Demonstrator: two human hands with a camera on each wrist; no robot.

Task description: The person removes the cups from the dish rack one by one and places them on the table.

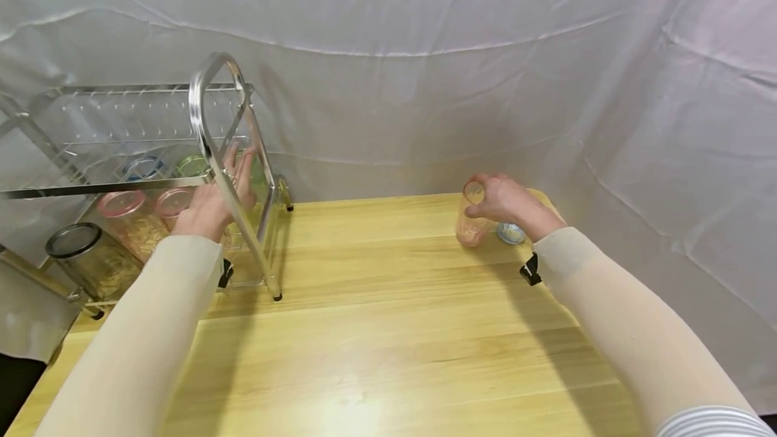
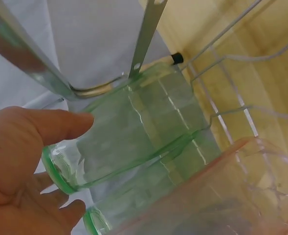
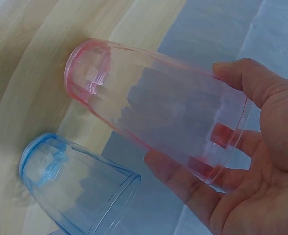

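Observation:
My right hand (image 1: 500,199) holds a clear pink plastic cup (image 1: 467,226) near its open rim, thumb on one side and fingers on the other. Beside it on the table stands a clear blue cup (image 3: 80,186). At the rack, my left hand (image 2: 24,166) reaches in, fingers spread about the end of a green cup (image 2: 134,127). Its thumb overlaps the cup's side in the left wrist view; firm contact cannot be made out. A second green cup (image 2: 156,191) and a pink cup (image 2: 222,196) stand close by.
A two-tier metal dish rack (image 1: 200,113) stands on the left of the wooden table (image 1: 376,329). More cups sit on its lower tier, among them a dark grey cup (image 1: 100,261) and a pink-rimmed cup (image 1: 136,218). A grey curtain (image 1: 388,106) hangs behind.

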